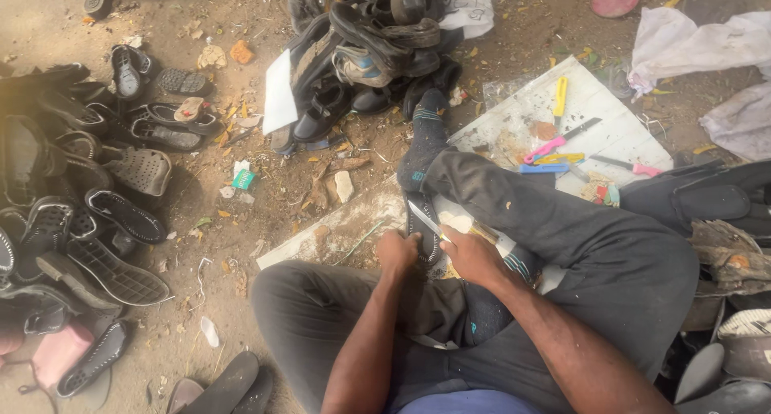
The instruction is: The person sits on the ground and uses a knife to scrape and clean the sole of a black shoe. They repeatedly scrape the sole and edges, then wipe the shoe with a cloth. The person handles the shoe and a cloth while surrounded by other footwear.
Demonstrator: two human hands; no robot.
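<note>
So the black shoe sole point(423, 236) sits wedged between the two hands, right in front of the crossed legs, its long axis running near to far. Left hand point(397, 252) is clenched on the sole's left edge. Right hand point(470, 256) grasps a knife point(423, 219), blade angled far-left over the sole, probably touching it, hard to tell. Spare knives lie on the white board point(598, 109) far right.
</note>
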